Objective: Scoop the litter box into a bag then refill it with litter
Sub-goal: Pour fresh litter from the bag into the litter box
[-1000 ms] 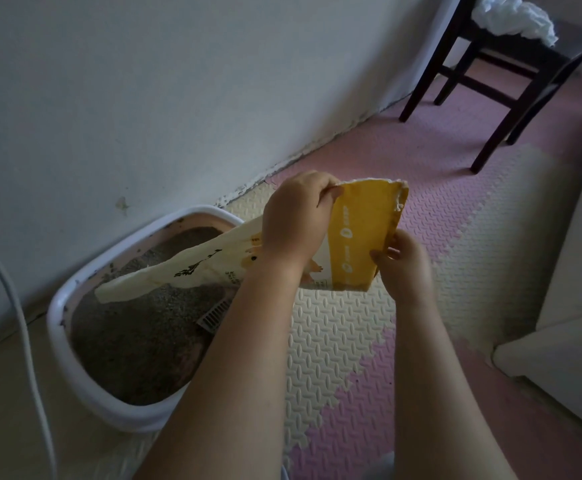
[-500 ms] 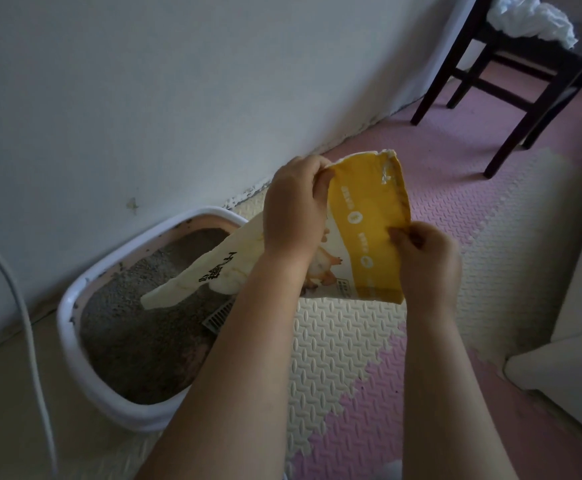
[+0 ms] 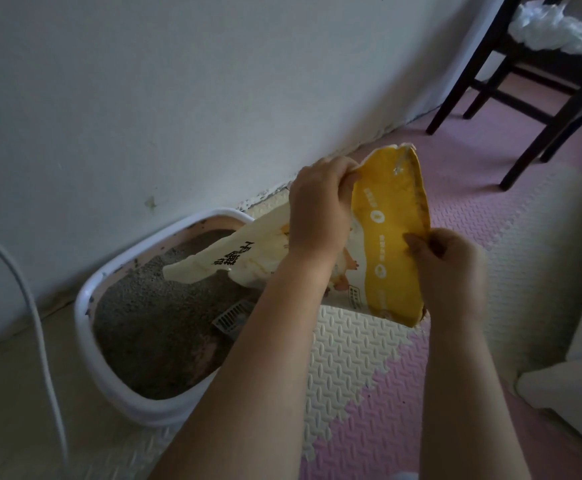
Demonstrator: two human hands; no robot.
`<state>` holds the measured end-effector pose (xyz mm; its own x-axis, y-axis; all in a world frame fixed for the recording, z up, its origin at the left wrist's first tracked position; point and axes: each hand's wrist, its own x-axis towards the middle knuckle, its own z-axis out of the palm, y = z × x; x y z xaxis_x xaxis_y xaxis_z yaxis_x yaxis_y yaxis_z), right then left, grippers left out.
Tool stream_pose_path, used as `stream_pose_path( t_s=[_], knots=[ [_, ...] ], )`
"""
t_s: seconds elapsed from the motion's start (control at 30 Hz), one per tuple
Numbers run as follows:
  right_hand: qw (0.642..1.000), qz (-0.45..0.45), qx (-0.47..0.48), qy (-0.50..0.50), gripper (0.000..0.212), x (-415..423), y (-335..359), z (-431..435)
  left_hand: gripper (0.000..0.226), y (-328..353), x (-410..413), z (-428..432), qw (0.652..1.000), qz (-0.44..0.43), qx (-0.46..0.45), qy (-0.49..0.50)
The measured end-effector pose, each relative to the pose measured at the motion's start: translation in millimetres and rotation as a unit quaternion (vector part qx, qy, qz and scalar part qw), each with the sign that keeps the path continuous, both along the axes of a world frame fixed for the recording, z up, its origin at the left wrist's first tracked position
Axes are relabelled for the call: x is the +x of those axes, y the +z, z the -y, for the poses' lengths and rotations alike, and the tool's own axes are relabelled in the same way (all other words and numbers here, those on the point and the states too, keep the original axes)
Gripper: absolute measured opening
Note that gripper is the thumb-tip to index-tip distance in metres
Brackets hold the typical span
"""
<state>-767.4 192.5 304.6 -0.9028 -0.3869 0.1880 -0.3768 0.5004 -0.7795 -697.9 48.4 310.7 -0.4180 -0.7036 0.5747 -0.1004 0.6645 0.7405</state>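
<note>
A cream and yellow litter bag (image 3: 390, 233) hangs tilted above the floor, its limp open end drooping over the litter box. My left hand (image 3: 319, 211) grips the bag's upper edge from the wall side. My right hand (image 3: 445, 271) pinches the yellow bottom end lower down. The white litter box (image 3: 87, 306) stands against the wall, holding grey litter (image 3: 151, 323). A grey slotted scoop (image 3: 230, 318) lies in the litter near the box's right rim, partly hidden by my left forearm.
A white cable (image 3: 36, 313) runs down the left side. A dark wooden chair (image 3: 525, 81) carrying a crumpled white plastic bag (image 3: 552, 27) stands at the back right. Pale furniture (image 3: 580, 368) borders the right edge. Pink and cream foam mats (image 3: 348, 368) cover the floor.
Both hands have raised the bag's yellow end and turned it more upright. The limp open end has drawn back to the right over the box.
</note>
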Motion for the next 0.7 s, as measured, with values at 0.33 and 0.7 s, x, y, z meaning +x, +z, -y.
stream_pose_path(
  t_s=[0.33, 0.7],
  knots=[
    [0.993, 0.030, 0.116, -0.008, 0.016, -16.7, -9.3, -18.9, 0.024, -12.6, -13.8, -13.0, 0.997, 0.029, -0.028, -0.064],
    [0.999, -0.048, 0.022, -0.006, 0.021, -14.8, 7.4, -16.5, 0.014, -26.3, -22.4, -28.3, 0.986, 0.117, -0.052, -0.103]
  ],
)
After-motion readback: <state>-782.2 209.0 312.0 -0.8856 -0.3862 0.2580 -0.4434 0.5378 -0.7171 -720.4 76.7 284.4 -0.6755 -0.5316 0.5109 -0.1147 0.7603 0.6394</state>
